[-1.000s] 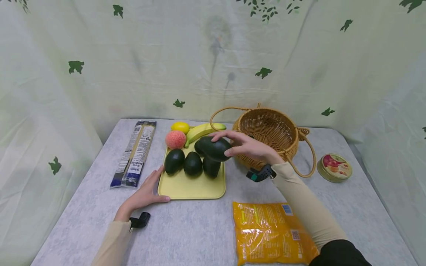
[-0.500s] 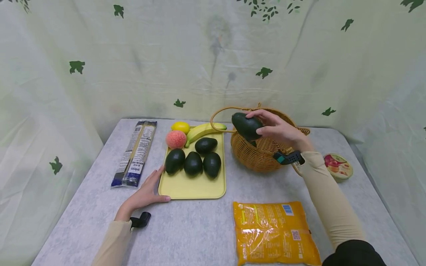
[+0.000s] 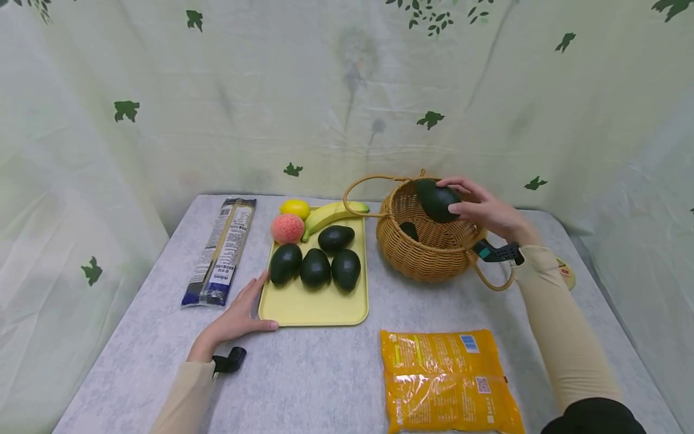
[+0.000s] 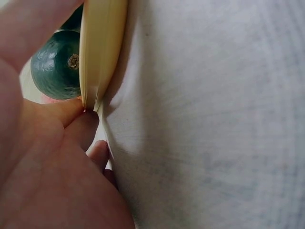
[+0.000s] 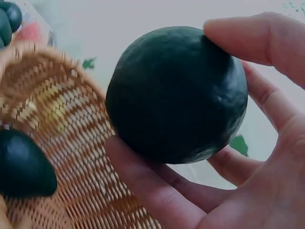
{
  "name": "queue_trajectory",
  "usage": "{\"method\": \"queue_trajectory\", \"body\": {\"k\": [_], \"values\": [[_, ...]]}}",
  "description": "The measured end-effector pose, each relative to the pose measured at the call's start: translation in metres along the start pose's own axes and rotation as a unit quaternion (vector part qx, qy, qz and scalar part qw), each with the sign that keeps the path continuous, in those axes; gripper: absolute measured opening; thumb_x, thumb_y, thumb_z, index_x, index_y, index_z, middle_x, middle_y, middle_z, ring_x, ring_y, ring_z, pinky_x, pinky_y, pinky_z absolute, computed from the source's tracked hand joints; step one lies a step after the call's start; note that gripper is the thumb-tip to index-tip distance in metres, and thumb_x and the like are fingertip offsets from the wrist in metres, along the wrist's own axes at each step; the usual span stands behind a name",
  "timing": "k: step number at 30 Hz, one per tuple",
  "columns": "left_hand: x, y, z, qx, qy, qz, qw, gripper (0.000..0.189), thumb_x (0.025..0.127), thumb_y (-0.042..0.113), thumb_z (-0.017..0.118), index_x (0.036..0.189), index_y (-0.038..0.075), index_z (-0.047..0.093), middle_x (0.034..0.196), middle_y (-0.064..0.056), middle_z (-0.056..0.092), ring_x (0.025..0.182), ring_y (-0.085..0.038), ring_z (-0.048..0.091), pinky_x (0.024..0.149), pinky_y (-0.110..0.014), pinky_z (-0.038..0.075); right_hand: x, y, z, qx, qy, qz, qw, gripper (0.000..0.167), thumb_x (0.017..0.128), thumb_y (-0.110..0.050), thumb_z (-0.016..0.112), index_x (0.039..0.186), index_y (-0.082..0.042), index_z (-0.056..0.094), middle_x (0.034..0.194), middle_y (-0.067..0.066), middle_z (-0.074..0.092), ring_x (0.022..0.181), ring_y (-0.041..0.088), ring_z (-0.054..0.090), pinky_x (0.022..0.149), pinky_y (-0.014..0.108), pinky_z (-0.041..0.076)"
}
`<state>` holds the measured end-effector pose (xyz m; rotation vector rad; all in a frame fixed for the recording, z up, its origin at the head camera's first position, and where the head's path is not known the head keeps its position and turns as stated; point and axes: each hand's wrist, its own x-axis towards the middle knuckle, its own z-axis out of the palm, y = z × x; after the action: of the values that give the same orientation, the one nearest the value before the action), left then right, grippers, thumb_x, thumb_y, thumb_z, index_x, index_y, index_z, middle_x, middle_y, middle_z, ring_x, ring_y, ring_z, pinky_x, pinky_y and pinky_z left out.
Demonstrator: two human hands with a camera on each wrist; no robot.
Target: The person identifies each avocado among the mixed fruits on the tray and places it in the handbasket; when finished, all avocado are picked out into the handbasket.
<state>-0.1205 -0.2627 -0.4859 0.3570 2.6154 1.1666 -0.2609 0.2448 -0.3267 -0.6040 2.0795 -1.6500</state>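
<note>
Right hand (image 3: 490,211), head view: right of centre, thumb and fingers curled round an avocado (image 3: 436,201) above the mouth of the wicker basket (image 3: 428,259).
Basket contents: a second avocado (image 3: 409,229), partly visible at the left of the mouth.
Left hand (image 3: 238,316): lower left of centre, thumb and fingers spread, touching the left edge and near corner of the yellow tray (image 3: 314,310).
Tray load: four avocados (image 3: 315,268) mid-tray; banana (image 3: 331,216), lemon (image 3: 295,208) and pink fruit (image 3: 287,228) at its far end.
Tray rim, left wrist view: upper left, fingertips against it; a hard push could slide the tray and set the avocados rolling.
Fingertip hold, right wrist view: centre, mostly fingertips on smooth, rounded skin, so the avocado could slip; released high, it might knock the one at lower left.
</note>
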Motion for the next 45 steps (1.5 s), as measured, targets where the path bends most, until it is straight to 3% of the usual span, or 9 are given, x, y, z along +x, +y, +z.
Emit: {"method": "queue_trajectory", "body": {"k": [9, 14, 24, 32, 39, 42, 45], "values": [[0.000, -0.002, 0.000, 0.002, 0.002, 0.006, 1.0000, 0.112, 0.076, 0.035, 0.081, 0.154, 0.005, 0.006, 0.156, -0.024, 0.008, 0.140, -0.046, 0.000, 0.105, -0.066, 0.008, 0.002, 0.008, -0.010, -0.047, 0.017, 0.020, 0.9986, 0.050, 0.095, -0.010, 0.059, 0.142, -0.015, 0.041, 0.143, 0.011, 0.037, 0.116, 0.031, 0.048, 0.087, 0.038, 0.048], [0.000, -0.002, 0.000, 0.005, 0.001, 0.002, 1.0000, 0.112, 0.076, 0.035, 0.081, 0.154, 0.005, 0.006, 0.156, -0.023, 0.008, 0.140, -0.046, 0.000, 0.106, -0.066, 0.008, 0.010, 0.013, -0.010, -0.093, 0.026, 0.042, 0.9945, 0.049, 0.093, -0.009, 0.062, 0.139, -0.012, 0.045, 0.148, 0.009, 0.030, 0.119, 0.031, 0.044, 0.088, 0.040, 0.046], [-0.001, 0.002, -0.001, 0.006, 0.001, 0.003, 1.0000, 0.112, 0.076, 0.034, 0.081, 0.154, 0.004, 0.006, 0.156, -0.025, 0.007, 0.140, -0.047, -0.001, 0.105, -0.067, 0.008, 0.033, 0.010, -0.019, -0.128, -0.039, 0.103, 0.9856, 0.051, 0.094, -0.007, 0.058, 0.142, -0.011, 0.042, 0.146, 0.012, 0.027, 0.099, 0.031, 0.050, 0.074, 0.041, 0.048], [-0.001, 0.001, -0.001, 0.005, 0.000, 0.008, 1.0000, 0.112, 0.076, 0.034, 0.081, 0.154, 0.004, 0.006, 0.156, -0.025, 0.008, 0.140, -0.047, 0.000, 0.105, -0.067, 0.008, 0.056, 0.018, -0.022, -0.078, -0.074, 0.158, 0.9815, 0.052, 0.095, -0.001, 0.054, 0.144, -0.007, 0.038, 0.147, 0.014, 0.022, 0.107, 0.031, 0.047, 0.076, 0.041, 0.049], [0.000, -0.001, -0.002, 0.004, 0.000, 0.006, 1.0000, 0.112, 0.076, 0.035, 0.081, 0.154, 0.005, 0.006, 0.156, -0.024, 0.007, 0.140, -0.046, -0.001, 0.105, -0.067, 0.008, 0.071, 0.019, -0.019, -0.140, -0.070, 0.143, 0.9773, 0.048, 0.094, 0.001, 0.053, 0.140, 0.000, 0.041, 0.147, 0.018, 0.026, 0.080, 0.018, 0.042, 0.056, 0.027, 0.039], [0.000, -0.001, -0.002, 0.001, 0.000, 0.001, 1.0000, 0.112, 0.076, 0.035, 0.081, 0.154, 0.006, 0.006, 0.157, -0.023, 0.007, 0.141, -0.045, -0.001, 0.105, -0.066, 0.008, 0.074, 0.018, -0.017, -0.139, -0.066, 0.137, 0.9786, 0.045, 0.095, 0.004, 0.049, 0.139, 0.005, 0.039, 0.146, 0.022, 0.028, 0.083, 0.018, 0.043, 0.057, 0.027, 0.042], [0.000, -0.001, -0.002, -0.002, 0.000, 0.001, 1.0000, 0.112, 0.076, 0.034, 0.081, 0.154, 0.006, 0.006, 0.157, -0.023, 0.007, 0.141, -0.045, -0.002, 0.105, -0.067, 0.008, 0.073, 0.016, -0.016, -0.131, -0.063, 0.140, 0.9794, 0.045, 0.095, 0.004, 0.047, 0.139, 0.007, 0.038, 0.146, 0.024, 0.030, 0.098, 0.024, 0.048, 0.070, 0.034, 0.049]]}}
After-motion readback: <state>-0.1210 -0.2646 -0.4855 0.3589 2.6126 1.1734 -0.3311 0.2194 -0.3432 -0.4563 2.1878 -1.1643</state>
